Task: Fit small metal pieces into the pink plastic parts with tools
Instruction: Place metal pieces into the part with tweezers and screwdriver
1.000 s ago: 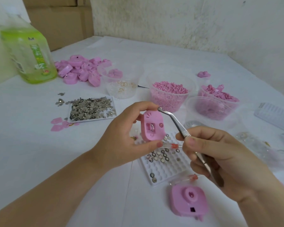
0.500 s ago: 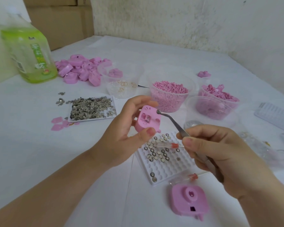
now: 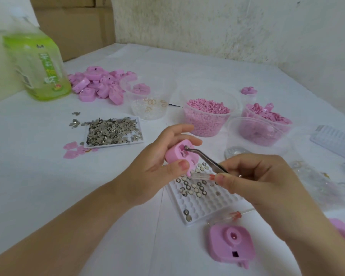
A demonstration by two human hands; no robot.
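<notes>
My left hand grips a small pink plastic part between thumb and fingers, its recessed side tilted up. My right hand pinches curved metal tweezers; their bent tip sits in the part's recess. A thin clear pin with a red end lies level between my two hands. Below them is a white dimpled tray with several small round metal pieces. A flat white tray left of the hands carries a heap of grey metal pieces.
Another pink part lies face up at front right. A pile of pink parts and a green bottle stand at back left. Clear tubs of pink bits and a cup of rings stand behind the hands.
My left hand has tipped the pink part over and lowered it, so its recess faces up. The tweezers' tip has moved from beside the part's edge into the recess.
</notes>
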